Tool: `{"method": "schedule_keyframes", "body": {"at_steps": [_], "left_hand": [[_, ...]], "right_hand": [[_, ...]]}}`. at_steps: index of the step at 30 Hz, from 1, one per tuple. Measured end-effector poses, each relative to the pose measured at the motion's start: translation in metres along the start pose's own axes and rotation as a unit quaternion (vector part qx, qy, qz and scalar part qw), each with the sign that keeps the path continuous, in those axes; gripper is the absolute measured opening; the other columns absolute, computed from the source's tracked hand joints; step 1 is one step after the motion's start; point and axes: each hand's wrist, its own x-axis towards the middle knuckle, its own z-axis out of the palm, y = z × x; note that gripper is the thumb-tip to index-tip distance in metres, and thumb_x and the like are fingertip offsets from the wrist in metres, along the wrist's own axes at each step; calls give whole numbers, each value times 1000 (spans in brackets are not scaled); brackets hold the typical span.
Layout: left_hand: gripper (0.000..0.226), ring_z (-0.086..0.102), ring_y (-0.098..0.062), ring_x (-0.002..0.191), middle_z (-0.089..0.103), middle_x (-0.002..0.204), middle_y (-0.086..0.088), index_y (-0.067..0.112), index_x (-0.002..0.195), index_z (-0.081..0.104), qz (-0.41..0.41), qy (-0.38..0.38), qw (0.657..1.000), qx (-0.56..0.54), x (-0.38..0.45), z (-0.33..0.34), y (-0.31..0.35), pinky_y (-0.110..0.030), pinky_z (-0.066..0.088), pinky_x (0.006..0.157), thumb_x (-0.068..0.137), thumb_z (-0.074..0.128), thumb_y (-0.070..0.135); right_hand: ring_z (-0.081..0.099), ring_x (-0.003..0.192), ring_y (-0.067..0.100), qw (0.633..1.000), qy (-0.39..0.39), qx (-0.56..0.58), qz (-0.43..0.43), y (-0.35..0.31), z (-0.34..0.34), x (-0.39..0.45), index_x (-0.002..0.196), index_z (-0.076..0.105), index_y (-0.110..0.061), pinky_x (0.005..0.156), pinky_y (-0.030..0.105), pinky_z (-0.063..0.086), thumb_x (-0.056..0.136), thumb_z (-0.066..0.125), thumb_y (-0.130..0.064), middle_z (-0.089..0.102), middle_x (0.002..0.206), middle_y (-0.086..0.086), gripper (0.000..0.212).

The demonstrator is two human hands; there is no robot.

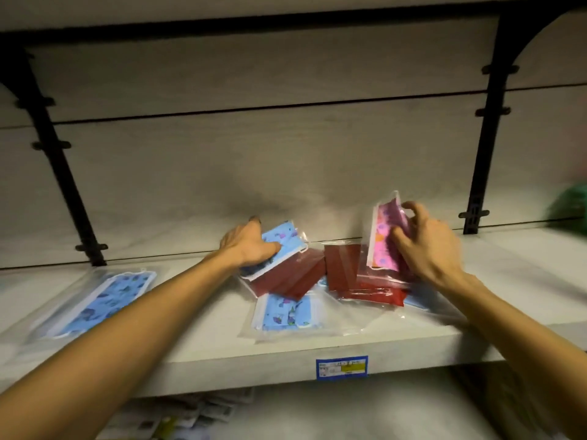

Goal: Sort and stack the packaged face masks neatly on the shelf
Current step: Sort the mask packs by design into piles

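Two bare hands reach over a pale shelf (pixel 203 350) where packaged face masks lie in a loose heap. The left hand (pixel 251 244) rests on a blue patterned pack (pixel 286 246) at the left top of the heap, thumb lying across the face of the pack and the other fingers tucked behind its far edge, so it grasps that pack; the pack tilts up toward the back wall and lies directly under the palm. The right hand (pixel 428 246) holds a pink patterned pack (pixel 386 242) nearly upright, thumb on the near face and curled fingers over the top edge, the pack standing just to the left of the palm. Between the two hands, dark red packs (pixel 298 277) lie overlapping at odd angles, some under the blue pack and some under the pink one, with a brighter red pack (pixel 378 293) flat beneath the right hand. A second blue pack (pixel 284 314) lies in front of the heap near the shelf's front edge, partly under the red ones. A third blue pack (pixel 101 300) lies flat by itself well to the left, beside the left forearm. A blue-bordered price label (pixel 342 367) is stuck on the shelf's front edge. Black brackets (pixel 54 147) run up the back wall at both sides, and something green (pixel 570 211), blurred, sits at the far right.
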Motion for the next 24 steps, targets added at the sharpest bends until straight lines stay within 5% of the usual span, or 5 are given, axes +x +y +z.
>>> {"method": "schedule_keyframes", "body": {"at_steps": [5,11,16,21,24], "left_hand": [[48,63,-21,92,67,99,6,24,103,61,-52,-14,986,-157,-27,-25,-28,-32,46,72,72,47,58],[39,68,-22,79,74,86,0,14,107,66,-54,68,925,-369,-73,-71,-70,-35,55,80,69,64,27],[26,68,-12,69,72,94,-8,6,108,64,-53,86,878,-469,-125,-119,-130,-20,57,61,84,72,1],[30,72,-18,70,75,99,-15,-2,112,65,-69,56,847,-524,-196,-156,-199,-28,62,61,85,76,0],[28,74,-14,71,75,98,-10,-1,110,65,-68,42,854,-514,-233,-168,-242,-27,62,62,85,77,6]], "right_hand": [[64,84,33,989,-5,120,91,-37,-17,5,121,58,-10,76,42,53,80,43,-54,66,91,8,62],[47,51,20,915,-29,371,156,-129,-20,-17,73,57,-8,47,26,35,81,51,-21,57,72,12,17],[65,71,18,858,-111,477,154,-210,-5,-64,125,60,-8,61,29,53,86,76,-32,70,93,8,48],[67,54,2,850,-122,490,148,-286,6,-115,144,42,-9,42,17,48,78,81,-2,69,84,-2,77],[75,80,16,810,-162,542,154,-329,10,-149,146,38,-5,52,22,57,78,81,-1,71,97,1,80]]}}
